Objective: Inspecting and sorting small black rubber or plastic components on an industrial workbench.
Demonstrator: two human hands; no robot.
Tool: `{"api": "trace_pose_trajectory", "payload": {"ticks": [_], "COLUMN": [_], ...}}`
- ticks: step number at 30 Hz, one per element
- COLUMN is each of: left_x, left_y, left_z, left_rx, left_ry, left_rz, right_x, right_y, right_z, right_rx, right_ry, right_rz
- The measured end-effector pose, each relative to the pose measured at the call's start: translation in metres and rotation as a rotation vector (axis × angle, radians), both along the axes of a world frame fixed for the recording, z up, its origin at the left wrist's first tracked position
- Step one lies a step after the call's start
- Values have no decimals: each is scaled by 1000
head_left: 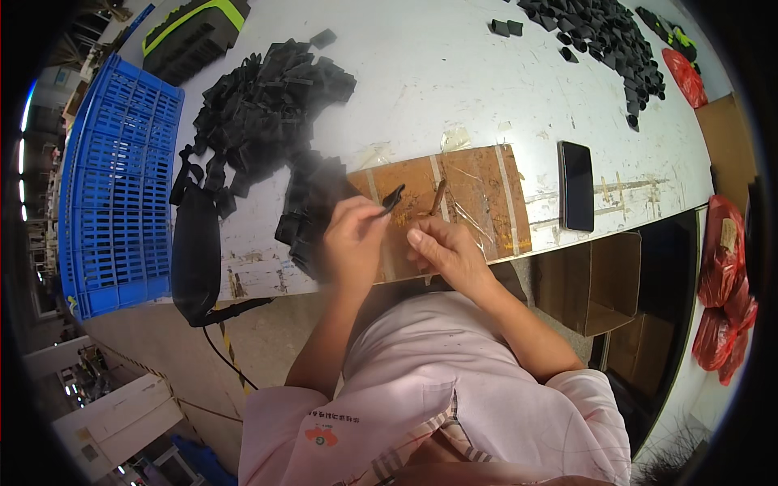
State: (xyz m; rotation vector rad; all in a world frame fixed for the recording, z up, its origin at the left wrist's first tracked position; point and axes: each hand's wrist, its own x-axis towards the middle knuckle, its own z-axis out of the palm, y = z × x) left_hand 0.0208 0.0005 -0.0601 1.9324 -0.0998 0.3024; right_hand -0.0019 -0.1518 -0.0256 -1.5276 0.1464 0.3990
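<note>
My left hand (353, 239) pinches a small black fabric piece (393, 197) between thumb and fingers. Close beside it, my right hand (447, 251) is closed on a slim brown stick (439, 196) whose end points up and away from me. The two hands are apart, over a brown board (506, 206) taped to the table. Just left of my left hand lies a heap of flat black fabric pieces (271, 105), which spreads down to the board's left edge. At the far right sits another heap of black pieces (604, 36), which look rolled or folded into tubes.
A blue plastic crate (121, 186) stands at the table's left end, with a black strap-like bundle (196, 251) beside it. A phone (576, 186) lies right of the board. Red plastic bags (721, 255) hang at the right; a cardboard box (587, 283) sits below the table edge.
</note>
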Motion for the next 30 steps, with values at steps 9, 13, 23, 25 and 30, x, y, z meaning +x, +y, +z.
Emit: {"api": "trace_pose_trajectory", "payload": {"ticks": [9,13,23,25,30], "left_x": [-21,-19,-6,-7,-13], "left_y": [-4,-2,2,7,12], "left_z": [-2,14,10,8,19], "left_rx": [113,-563,-364,-355,-206], "left_ry": [-196,229,383,405,259], "left_rz": [-42,19,97,114,-2], "right_x": [7,4,3,8,-1], "right_y": [25,29,29,24,24], "right_z": [-21,-23,-30,-27,5], "right_rx": [50,-425,-580,-601,-654], "right_ry": [-124,-661,-787,-619,-702], "right_rz": [-191,-239,-89,-30,-83]}}
